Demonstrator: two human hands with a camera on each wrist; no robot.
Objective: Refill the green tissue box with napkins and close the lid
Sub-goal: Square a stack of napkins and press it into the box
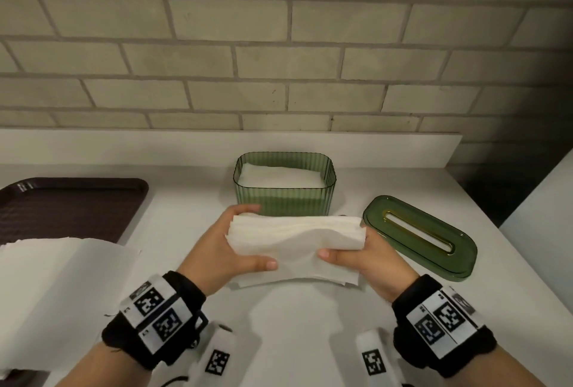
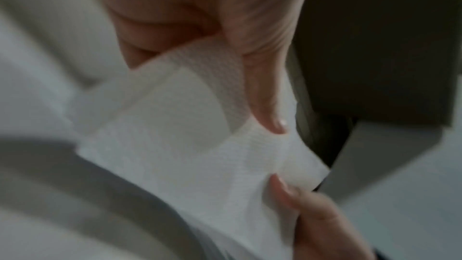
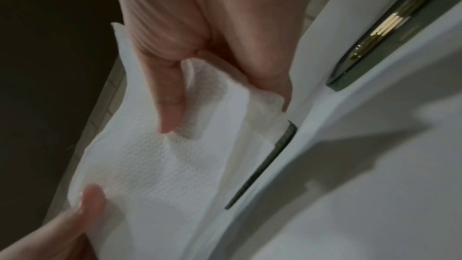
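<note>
Napkins [image 1: 294, 239]: stack gripped at both ends, left hand [image 1: 217, 250] and right hand [image 1: 372, 259], fingers curled round it, just before green tissue box [image 1: 285, 197]; lid [image 1: 421, 236] right of box, on counter [image 1: 310, 340].

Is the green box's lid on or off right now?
Off. The lid lies flat on the counter right of the open green box, which already holds some napkins.

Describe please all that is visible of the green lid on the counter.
The green lid is a long oval of translucent dark green plastic with a raised rim and a narrow slot edged in gold along its middle. It lies flat on the white counter, off the green box and to its right, set diagonally. Nothing rests on it; whether the right hand touches it cannot be told.
</note>
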